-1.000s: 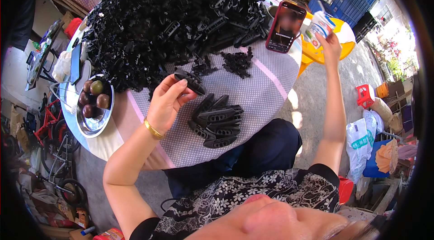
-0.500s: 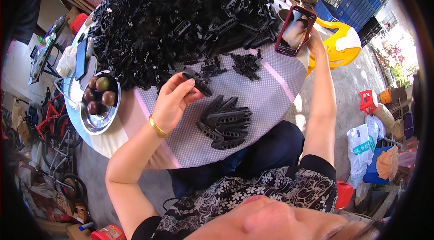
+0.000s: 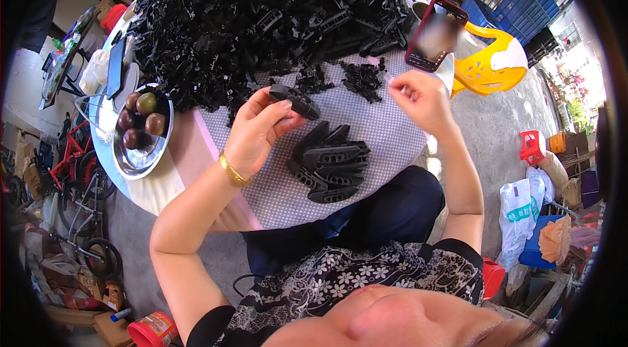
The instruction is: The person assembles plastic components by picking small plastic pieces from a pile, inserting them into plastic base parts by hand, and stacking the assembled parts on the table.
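My left hand [image 3: 255, 128], with a gold bangle at the wrist, pinches an oval black plastic part [image 3: 296, 102] above the table. My right hand [image 3: 422, 100] hovers over the table's right side with its fingers curled in, and nothing shows in them. Just beyond it a phone [image 3: 435, 36] in a dark red case stands tilted with its screen lit, apart from the hand. Below my hands lies a small heap of similar long black parts [image 3: 330, 162]. A big mound of black plastic pieces [image 3: 261, 26] covers the far side of the table.
A metal dish [image 3: 140, 165] of round dark fruit sits at the table's left, near another phone [image 3: 116, 75]. Small clusters of black bits [image 3: 364, 80] lie before the mound. A yellow plastic chair [image 3: 494, 69] stands at the right, blue crates [image 3: 523, 3] behind it.
My right hand has come away from the phone, moving down and left, its fingers now curled. The left hand keeps the black part, shifted slightly right and up.
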`<state>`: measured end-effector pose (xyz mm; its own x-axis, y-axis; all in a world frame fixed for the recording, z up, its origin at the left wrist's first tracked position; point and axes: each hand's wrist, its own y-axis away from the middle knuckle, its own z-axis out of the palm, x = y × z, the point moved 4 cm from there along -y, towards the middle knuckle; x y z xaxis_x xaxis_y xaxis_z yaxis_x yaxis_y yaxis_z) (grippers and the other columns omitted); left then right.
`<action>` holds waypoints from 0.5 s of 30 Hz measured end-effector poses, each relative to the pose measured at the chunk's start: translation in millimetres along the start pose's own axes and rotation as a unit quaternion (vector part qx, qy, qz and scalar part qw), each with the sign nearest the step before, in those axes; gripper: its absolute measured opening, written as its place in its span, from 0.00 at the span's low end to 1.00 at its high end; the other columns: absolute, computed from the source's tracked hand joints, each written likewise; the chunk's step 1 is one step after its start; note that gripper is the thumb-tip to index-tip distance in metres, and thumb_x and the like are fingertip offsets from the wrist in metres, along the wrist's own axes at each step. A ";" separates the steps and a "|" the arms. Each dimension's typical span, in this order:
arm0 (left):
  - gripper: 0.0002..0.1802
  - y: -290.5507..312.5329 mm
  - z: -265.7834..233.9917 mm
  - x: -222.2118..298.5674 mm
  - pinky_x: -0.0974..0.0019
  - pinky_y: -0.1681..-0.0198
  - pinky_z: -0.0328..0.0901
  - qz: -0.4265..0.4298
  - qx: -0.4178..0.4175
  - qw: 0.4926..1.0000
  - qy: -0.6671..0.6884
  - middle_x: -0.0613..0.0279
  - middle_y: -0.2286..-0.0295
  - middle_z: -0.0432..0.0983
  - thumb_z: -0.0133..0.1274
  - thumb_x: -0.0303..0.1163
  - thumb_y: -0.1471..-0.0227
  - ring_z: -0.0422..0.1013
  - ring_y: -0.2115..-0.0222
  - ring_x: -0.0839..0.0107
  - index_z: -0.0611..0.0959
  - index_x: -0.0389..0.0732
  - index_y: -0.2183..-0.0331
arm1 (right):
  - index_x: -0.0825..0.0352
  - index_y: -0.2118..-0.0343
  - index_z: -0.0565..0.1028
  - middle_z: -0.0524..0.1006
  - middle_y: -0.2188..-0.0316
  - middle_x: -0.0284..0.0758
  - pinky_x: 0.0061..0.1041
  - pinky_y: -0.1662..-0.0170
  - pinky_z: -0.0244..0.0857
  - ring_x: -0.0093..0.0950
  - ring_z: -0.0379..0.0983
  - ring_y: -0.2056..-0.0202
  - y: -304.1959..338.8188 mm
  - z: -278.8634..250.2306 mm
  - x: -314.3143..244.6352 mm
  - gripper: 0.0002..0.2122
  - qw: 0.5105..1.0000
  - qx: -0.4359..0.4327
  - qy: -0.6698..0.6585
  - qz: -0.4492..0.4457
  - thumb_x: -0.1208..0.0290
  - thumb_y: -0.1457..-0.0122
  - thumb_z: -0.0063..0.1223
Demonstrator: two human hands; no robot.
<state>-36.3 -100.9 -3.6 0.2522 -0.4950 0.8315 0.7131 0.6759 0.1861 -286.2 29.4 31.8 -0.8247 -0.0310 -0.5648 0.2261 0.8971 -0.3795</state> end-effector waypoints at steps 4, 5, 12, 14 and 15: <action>0.09 -2.1 -1.9 2.0 0.65 0.59 0.71 0.011 -0.021 1.000 0.013 0.64 0.69 0.72 0.52 0.24 0.49 0.72 0.69 0.74 0.73 0.38 0.63 | 0.69 0.69 0.76 0.76 0.75 0.34 0.19 0.74 0.64 0.22 0.68 0.79 -2.4 20.6 -5.8 0.09 0.997 -0.053 0.052 -0.024 0.76 0.54 0.60; 0.11 -2.2 -0.9 1.9 0.65 0.59 0.71 0.012 -0.025 0.999 0.018 0.63 0.69 0.72 0.52 0.23 0.49 0.72 0.69 0.74 0.72 0.37 0.62 | 0.69 0.69 0.76 0.76 0.75 0.34 0.19 0.74 0.64 0.22 0.68 0.79 -4.6 22.0 -3.6 0.09 0.997 -0.054 0.052 -0.026 0.76 0.54 0.60; 0.17 1.9 5.6 1.5 0.65 0.56 0.70 0.002 -0.028 1.000 0.008 0.61 0.66 0.74 0.51 0.21 0.49 0.73 0.66 0.73 0.71 0.38 0.56 | 0.68 0.69 0.77 0.76 0.76 0.35 0.22 0.74 0.65 0.24 0.70 0.79 -19.4 25.6 -19.9 0.07 1.000 0.012 -0.026 0.001 0.75 0.53 0.58; 0.17 1.5 4.5 0.2 0.66 0.55 0.70 -0.005 -0.027 1.000 -0.007 0.59 0.64 0.75 0.50 0.20 0.49 0.74 0.65 0.72 0.71 0.39 0.55 | 0.68 0.72 0.77 0.76 0.76 0.35 0.20 0.74 0.66 0.24 0.72 0.78 -24.9 28.0 -43.1 0.05 0.997 0.027 -0.047 -0.056 0.77 0.53 0.58; 0.17 1.7 4.1 0.3 0.66 0.55 0.70 -0.002 -0.022 1.000 -0.009 0.59 0.64 0.75 0.50 0.20 0.49 0.74 0.65 0.72 0.71 0.39 0.55 | 0.68 0.72 0.77 0.76 0.76 0.35 0.20 0.74 0.66 0.24 0.72 0.78 -26.3 32.1 -54.1 0.05 0.997 0.025 -0.051 -0.059 0.77 0.53 0.58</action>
<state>-37.7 -97.7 -0.9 0.2381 -0.4879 0.8398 0.7426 0.6488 0.1664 -230.8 -6.6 48.8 -0.7909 -0.1821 -0.5842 0.1586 0.8611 -0.4831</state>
